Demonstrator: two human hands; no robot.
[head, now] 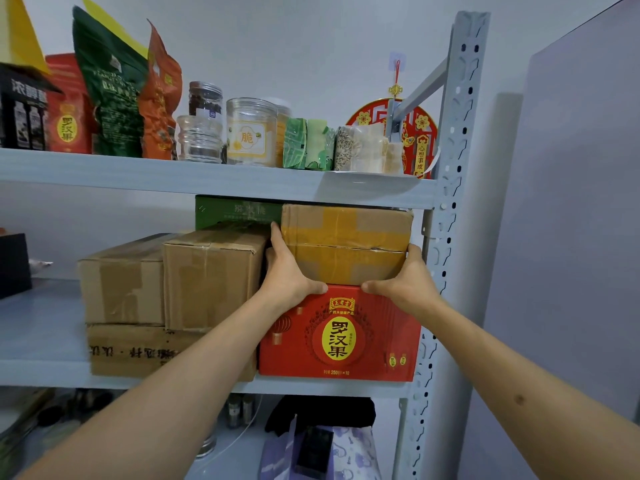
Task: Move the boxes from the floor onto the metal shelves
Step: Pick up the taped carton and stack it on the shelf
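Note:
A taped brown cardboard box (346, 244) sits on top of a red drinks box (339, 336) at the right end of the middle metal shelf (41, 341). My left hand (289, 271) grips the brown box's left side, thumb under its lower front edge. My right hand (405, 282) grips its right side the same way. Its top almost touches the shelf above. Left of it stand two brown boxes (211, 275) stacked on a flat printed carton (138, 349). A green box (235, 211) stands behind.
The upper shelf (207, 178) carries jars, snack bags and packets. A perforated grey upright (453, 168) stands right beside the held box, a wall panel beyond it. A black box (14, 265) sits at far left. The lower shelf holds bags and cans.

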